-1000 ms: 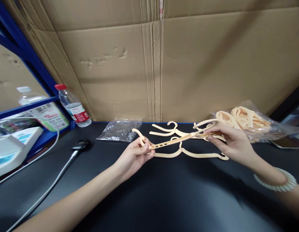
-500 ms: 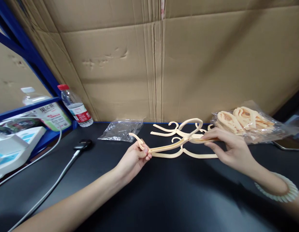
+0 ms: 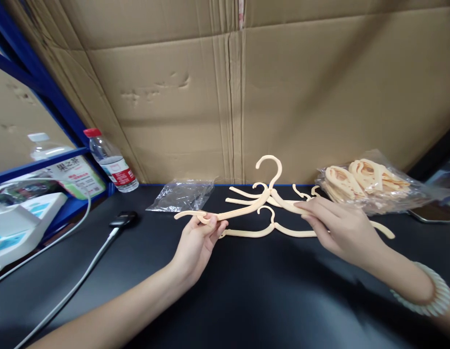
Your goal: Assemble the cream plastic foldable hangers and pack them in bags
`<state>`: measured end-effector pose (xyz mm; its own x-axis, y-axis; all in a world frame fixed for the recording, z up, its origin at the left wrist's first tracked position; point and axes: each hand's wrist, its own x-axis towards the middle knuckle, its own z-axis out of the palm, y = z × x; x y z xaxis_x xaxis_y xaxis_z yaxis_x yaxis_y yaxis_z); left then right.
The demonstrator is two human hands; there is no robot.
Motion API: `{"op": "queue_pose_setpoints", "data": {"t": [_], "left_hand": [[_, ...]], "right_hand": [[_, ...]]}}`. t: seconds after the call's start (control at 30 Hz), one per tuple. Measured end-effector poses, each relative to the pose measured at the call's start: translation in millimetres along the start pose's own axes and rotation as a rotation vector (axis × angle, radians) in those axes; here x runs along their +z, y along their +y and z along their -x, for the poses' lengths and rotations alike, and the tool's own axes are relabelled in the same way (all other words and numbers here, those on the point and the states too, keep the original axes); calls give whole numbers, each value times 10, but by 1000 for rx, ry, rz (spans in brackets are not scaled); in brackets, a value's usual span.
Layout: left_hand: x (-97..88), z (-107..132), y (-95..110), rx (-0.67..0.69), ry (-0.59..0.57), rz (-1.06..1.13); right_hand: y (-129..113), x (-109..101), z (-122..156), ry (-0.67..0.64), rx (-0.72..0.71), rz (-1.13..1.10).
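Observation:
Between my two hands is a cream plastic clothes hanger [image 3: 243,210], held up off the table with its hook pointing upward. My left hand [image 3: 199,242] pinches the end of its left arm, where a curved tip sticks out past the fingers. The other arm is gripped by my right hand [image 3: 337,228], whose fingers cover part of it. Below and behind lies another cream hanger [image 3: 249,233], flat on the black table, with more hanger pieces [image 3: 239,201] further back. My right hand hides some of these.
A clear bag of folded cream hangers [image 3: 366,182] lies at the back right. Towards the left are an empty plastic bag [image 3: 181,195], a red-capped water bottle [image 3: 114,165] and a black plug on a white cable [image 3: 123,219]. Cardboard [image 3: 174,106] walls off the back.
The held hanger has turned so that its hook now stands upright instead of tipping towards me. My left hand has moved slightly up and left with it.

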<state>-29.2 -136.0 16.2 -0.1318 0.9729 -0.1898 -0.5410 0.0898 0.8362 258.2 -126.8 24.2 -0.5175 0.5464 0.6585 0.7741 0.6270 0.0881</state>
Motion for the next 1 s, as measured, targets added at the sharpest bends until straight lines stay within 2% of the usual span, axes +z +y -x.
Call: {"op": "queue_pose_setpoints", "data": {"t": [0.1, 0.17, 0.2, 0.23, 0.37, 0.43, 0.53, 0.67, 0.8, 1.0], "left_hand": [[10, 88, -77, -121, -77, -84], [8, 189, -144, -180, -238, -258], [3, 245, -172, -151, -350, -390], [-3, 300, -192, -72, -485, -545], [-21, 441, -173, 612, -1080, -1133], [-20, 446, -137, 800, -1210, -1275], [-23, 395, -116, 862, -1161, -1363], [-52, 308, -153, 846, -1075, -1390], [-79, 267, -187, 781, -1061, -1411], [-93, 228, -197, 762, -1030, -1486]], "right_hand": [[50, -8, -29, -3, 58, -138], [81, -23, -49, -1, 96, -199], [91, -32, -55, -12, 116, -223], [96, -42, -59, -33, 136, -251], [54, -70, -62, -201, 198, -413], [9, -74, -64, -311, 211, -479], [-55, -68, -67, -471, 226, -500], [-70, -27, -46, -608, 164, -421], [-18, 21, -15, -647, 115, -282], [66, 40, 6, -666, 186, -196]]}}
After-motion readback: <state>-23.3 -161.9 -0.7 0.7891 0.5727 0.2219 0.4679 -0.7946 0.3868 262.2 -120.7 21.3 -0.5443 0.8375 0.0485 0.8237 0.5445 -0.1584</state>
